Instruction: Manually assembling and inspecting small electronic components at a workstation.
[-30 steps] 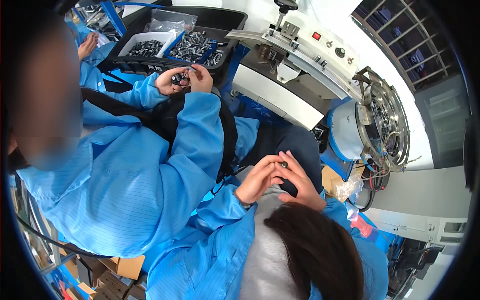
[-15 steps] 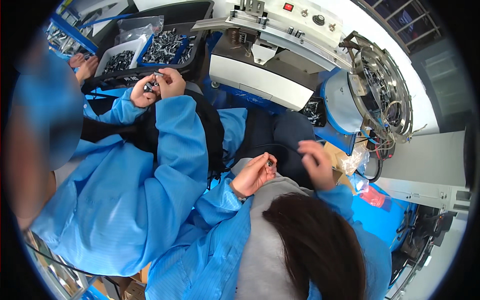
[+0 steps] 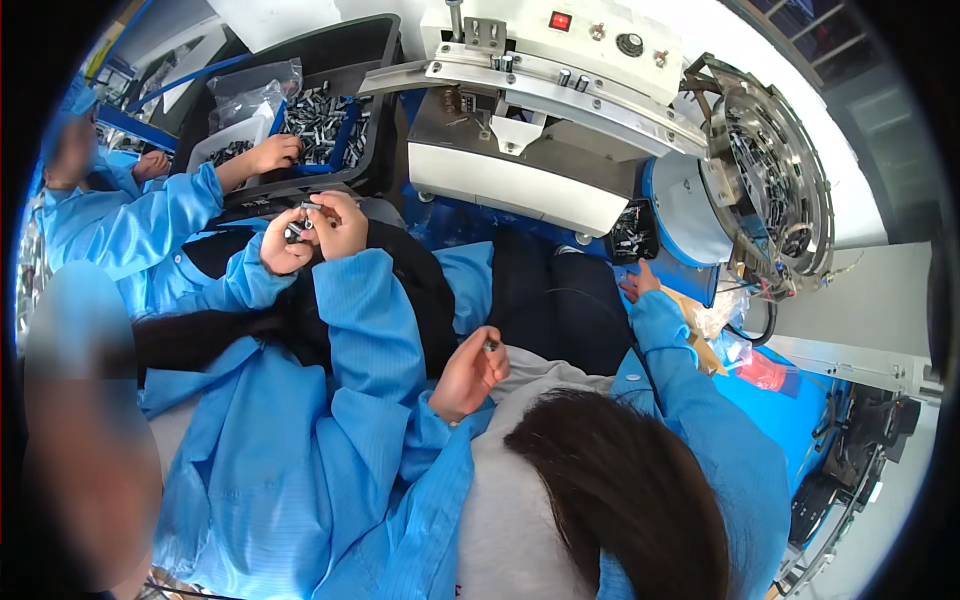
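My left hand (image 3: 468, 376) is raised in front of my grey top, its fingers curled closed. Between thumb and fingertips shows the dark, silvery end of a small cylindrical part (image 3: 490, 346); the rest of it is hidden in the fingers. At the near edge of a small black tray (image 3: 622, 259) is my right hand (image 3: 639, 281), fingers apart, with nothing visible in them. Dark and silver cylindrical parts (image 3: 632, 228) lie loose in that tray. Whether my fingertips touch its rim I cannot tell.
Beyond my knees stands a machine (image 3: 520, 175) with a sloping rail (image 3: 610, 108); a round feeder bowl (image 3: 790, 215) is at right. Left, a co-worker's hands (image 3: 315, 235) hold small parts. Another person's hand (image 3: 275, 153) reaches into a large black bin (image 3: 385, 75).
My right hand has moved forward to the small tray. My left hand has shifted left and slightly down with its part. Far left, another person's hand has come over the bin.
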Demonstrator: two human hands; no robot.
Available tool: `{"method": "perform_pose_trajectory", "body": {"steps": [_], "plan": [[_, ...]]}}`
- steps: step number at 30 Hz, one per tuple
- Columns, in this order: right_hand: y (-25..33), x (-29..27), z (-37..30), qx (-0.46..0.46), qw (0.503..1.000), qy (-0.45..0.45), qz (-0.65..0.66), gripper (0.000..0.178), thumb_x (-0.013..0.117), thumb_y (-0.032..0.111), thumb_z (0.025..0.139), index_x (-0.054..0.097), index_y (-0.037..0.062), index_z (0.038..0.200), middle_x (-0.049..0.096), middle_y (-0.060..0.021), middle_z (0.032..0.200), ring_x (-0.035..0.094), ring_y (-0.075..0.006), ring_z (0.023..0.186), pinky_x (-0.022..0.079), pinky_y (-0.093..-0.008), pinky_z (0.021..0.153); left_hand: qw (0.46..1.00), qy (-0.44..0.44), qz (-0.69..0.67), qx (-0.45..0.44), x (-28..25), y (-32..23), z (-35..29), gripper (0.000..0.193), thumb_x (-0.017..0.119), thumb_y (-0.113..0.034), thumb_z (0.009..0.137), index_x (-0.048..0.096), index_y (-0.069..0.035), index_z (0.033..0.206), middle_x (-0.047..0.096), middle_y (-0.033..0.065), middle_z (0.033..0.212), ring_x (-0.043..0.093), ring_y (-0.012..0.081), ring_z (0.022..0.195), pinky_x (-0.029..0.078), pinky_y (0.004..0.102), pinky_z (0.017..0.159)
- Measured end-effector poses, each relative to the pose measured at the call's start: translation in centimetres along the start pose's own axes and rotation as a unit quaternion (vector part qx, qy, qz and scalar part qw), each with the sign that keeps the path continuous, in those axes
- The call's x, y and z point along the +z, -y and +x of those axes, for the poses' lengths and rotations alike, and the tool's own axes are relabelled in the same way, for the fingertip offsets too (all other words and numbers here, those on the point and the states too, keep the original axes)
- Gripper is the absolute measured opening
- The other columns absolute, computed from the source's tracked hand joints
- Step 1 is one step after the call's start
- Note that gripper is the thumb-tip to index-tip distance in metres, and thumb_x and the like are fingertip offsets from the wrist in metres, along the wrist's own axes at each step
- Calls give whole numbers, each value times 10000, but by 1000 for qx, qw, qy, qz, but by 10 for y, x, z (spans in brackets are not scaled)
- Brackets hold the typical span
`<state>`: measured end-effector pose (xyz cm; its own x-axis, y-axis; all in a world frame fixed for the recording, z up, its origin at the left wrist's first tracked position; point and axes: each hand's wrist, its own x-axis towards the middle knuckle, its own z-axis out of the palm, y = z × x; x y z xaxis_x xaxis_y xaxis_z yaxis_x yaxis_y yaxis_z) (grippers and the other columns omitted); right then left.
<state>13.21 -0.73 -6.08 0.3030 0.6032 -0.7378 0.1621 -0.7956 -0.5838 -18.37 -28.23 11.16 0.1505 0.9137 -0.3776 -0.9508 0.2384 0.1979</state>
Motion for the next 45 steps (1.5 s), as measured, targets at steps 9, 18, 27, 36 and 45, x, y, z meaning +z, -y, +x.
{"method": "perform_pose_trajectory", "body": {"steps": [9, 18, 27, 36, 45], "plan": [[5, 9, 23, -29, 997, 7, -72, 388, 547, 398, 868, 579, 54, 1042, 692, -104, 905, 690, -233, 714, 434, -345, 484, 991, -83, 69, 79, 5, -14, 11, 290, 301, -289, 1041, 482, -63, 1019, 446, 41, 702, 441, 149, 669, 370, 279, 643], [31, -9, 8, -68, 954, 94, -277, 351, 550, 356, 875, 618, 15, 833, 664, -144, 698, 656, -250, 593, 445, -408, 461, 946, -79, 273, 158, 74, -32, 80, 238, 363, -215, 1002, 500, -42, 1092, 547, 59, 827, 510, 127, 739, 411, 254, 679], [90, -2, -23, -589, 678, -19, -438, 301, 672, 253, 789, 546, 74, 996, 595, -125, 881, 645, -321, 776, 529, -420, 623, 646, -102, 600, 460, 181, -44, 153, 117, 589, -94, 913, 611, 3, 974, 652, 78, 887, 598, 125, 784, 438, 244, 657], [77, 40, 8, -551, 515, -99, -650, 159, 565, 173, 822, 609, 104, 958, 628, -71, 908, 648, -238, 769, 533, -366, 579, 317, -85, 817, 475, 249, -87, 232, 144, 648, -49, 818, 638, -48, 962, 634, 100, 882, 620, 272, 810, 493, 360, 705], [90, 31, 12, -570, 559, -30, -601, 304, 644, 177, 764, 581, 103, 1052, 628, -69, 885, 625, -265, 850, 530, -383, 640, 231, 11, 891, 390, 266, -102, 230, 158, 626, -6, 797, 616, -20, 955, 614, 113, 923, 577, 320, 896, 469, 387, 781]]}}
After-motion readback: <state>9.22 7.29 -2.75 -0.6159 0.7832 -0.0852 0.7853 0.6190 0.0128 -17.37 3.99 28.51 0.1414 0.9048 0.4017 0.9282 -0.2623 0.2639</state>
